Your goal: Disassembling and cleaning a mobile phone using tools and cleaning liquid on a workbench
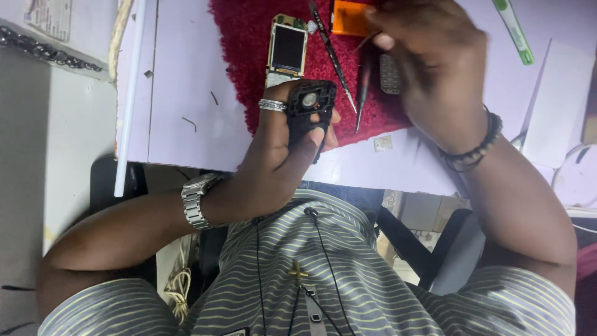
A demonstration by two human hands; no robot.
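Note:
My left hand grips a black plastic phone housing with a round speaker part in it, held just above the near table edge. A silver ring sits on one finger and a steel watch on the wrist. My right hand hovers over the red mat, fingers bunched near an orange part; whether it pinches anything I cannot tell. A phone board with a dark screen lies on the mat beside a thin screwdriver and a second dark tool.
The pale lilac table carries small loose bits and a green pen at the far right. A small keypad piece lies by my right hand. A white rail runs along the left edge.

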